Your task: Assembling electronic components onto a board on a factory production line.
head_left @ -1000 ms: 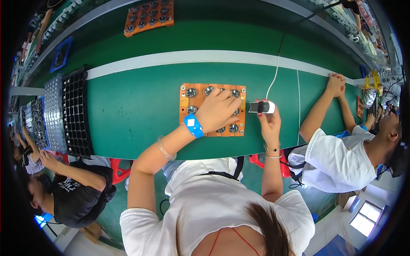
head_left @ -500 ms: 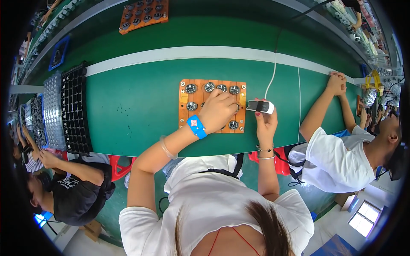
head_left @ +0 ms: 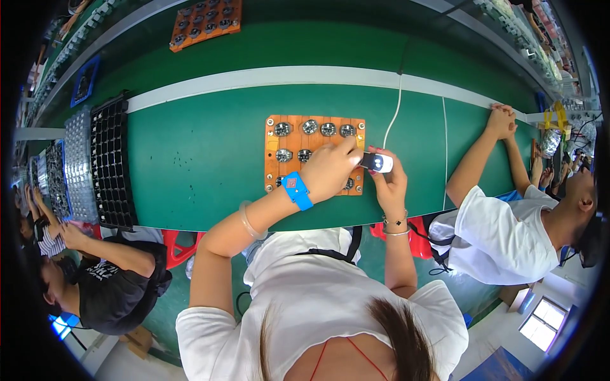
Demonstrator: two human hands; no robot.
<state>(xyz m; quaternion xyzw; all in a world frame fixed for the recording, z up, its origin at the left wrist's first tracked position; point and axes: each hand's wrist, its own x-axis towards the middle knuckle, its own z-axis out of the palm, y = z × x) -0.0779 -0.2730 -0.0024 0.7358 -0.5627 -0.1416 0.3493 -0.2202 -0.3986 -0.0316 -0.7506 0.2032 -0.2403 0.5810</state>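
An orange-brown tray (head_left: pixel 318 120) with metal fittings at its edges lies on the green bench in front of me, carrying rows of small round dark parts such as one (head_left: pixel 309 127) in the back row. My left hand (head_left: pixel 330 168), with a blue wrist strap, hovers over the tray's right half and hides several parts. Its fingers are pinched together at the dark end of a small white corded device (head_left: pixel 383 163). Whatever they pinch is hidden. My right hand (head_left: pixel 392 182) is closed around that device just beyond the tray's right edge.
A black compartment tray (head_left: pixel 111 162) stands at the left beside clear trays (head_left: pixel 79 162). Dark specks lie on the green bench (head_left: pixel 210 152). Another orange-brown tray (head_left: pixel 206 24) of round parts sits at the back. A white cable (head_left: pixel 395 114) runs back. People sit on both sides.
My right hand has brought the device left to the tray's edge and turned it. My left fingers have lifted from the round parts and met the device's dark end.
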